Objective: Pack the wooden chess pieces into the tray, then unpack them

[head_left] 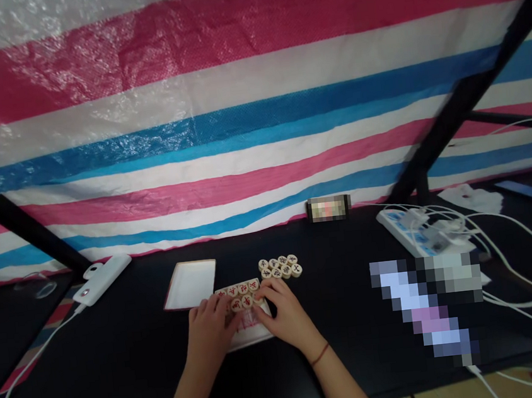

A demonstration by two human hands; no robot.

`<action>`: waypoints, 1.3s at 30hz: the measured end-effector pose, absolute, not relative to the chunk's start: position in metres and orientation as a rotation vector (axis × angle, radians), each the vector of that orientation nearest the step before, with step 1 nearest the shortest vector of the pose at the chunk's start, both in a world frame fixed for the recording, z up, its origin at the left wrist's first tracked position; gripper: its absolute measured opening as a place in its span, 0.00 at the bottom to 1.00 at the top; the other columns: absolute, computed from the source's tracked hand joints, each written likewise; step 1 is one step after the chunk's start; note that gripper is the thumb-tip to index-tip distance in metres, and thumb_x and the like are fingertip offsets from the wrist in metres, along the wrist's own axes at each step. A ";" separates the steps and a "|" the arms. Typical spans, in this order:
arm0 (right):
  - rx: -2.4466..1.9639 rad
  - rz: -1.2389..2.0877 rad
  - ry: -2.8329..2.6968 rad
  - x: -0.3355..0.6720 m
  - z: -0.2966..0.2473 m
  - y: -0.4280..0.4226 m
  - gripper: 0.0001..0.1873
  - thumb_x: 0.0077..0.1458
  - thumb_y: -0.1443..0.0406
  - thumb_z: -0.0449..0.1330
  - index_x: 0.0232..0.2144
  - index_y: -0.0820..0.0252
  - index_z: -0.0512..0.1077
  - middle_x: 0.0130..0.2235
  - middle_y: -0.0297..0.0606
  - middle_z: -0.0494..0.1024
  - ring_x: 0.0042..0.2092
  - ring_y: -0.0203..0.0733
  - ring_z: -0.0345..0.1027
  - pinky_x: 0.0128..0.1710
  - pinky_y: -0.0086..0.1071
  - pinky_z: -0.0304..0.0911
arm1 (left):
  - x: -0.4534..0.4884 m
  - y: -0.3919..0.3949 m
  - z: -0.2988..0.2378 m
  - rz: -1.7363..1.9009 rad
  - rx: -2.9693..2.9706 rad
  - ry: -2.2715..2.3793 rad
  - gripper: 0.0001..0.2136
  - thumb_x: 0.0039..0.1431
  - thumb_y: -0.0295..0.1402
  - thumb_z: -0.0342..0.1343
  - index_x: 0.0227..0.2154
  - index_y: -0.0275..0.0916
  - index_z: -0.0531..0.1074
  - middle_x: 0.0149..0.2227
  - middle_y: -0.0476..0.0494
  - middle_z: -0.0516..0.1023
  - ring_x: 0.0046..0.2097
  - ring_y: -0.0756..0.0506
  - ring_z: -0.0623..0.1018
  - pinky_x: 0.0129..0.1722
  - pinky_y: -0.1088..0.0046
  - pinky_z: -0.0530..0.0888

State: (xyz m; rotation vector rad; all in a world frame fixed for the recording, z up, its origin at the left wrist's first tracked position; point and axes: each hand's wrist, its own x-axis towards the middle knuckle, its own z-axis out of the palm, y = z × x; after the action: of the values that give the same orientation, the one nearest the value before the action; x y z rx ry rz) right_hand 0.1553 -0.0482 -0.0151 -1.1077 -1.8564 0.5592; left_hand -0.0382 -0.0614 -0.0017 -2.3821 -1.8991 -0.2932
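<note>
Striped plastic sheeting [236, 101] in pink, white and blue hung behind a black surface [121, 360], with dark metal bars [464, 96] slanting across it on both sides. A person's two bare hands worked near the front of the surface, at its middle. The left hand [208, 331] and the right hand [285, 311] sat close together, fingers curved and partly closed over a cluster of round wooden chess pieces [244, 296] marked in red. Those pieces lay on a white box [249, 335] with pink markings. Both hands touched the pieces, but whether either gripped one could not be told. A thin red cord [319, 354] circled the right wrist.

Just beyond the right hand, a second bunch of round wooden pieces [279, 267] with dark markings lay on the surface. To the left of the red pieces stood a shallow white tray [190, 285] with a pink rim. Farther left lay a white power bank [102, 279] trailing a white cable. On the right, a white power strip [421, 230] held several plugs amid white cables [515, 261]. Two blurred objects, one at the back edge [328, 208] and a larger one at right [424, 303], could not be identified.
</note>
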 end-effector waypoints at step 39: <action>-1.161 0.624 -1.894 0.155 -0.018 -0.048 0.10 0.51 0.75 0.58 0.34 0.57 0.70 0.38 0.37 0.69 0.43 0.43 0.63 0.45 0.37 0.62 | -0.059 -0.056 -0.019 -0.532 -2.530 -1.802 0.08 0.58 0.33 0.57 0.41 0.42 0.74 0.40 0.43 0.75 0.39 0.43 0.77 0.40 0.64 0.75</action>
State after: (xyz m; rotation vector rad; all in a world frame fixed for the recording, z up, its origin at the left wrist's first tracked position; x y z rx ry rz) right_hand 0.1545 -0.0480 -0.0182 -1.1609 -1.8936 0.6241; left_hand -0.0594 -0.0560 -0.0189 -2.5298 -1.8021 -0.5316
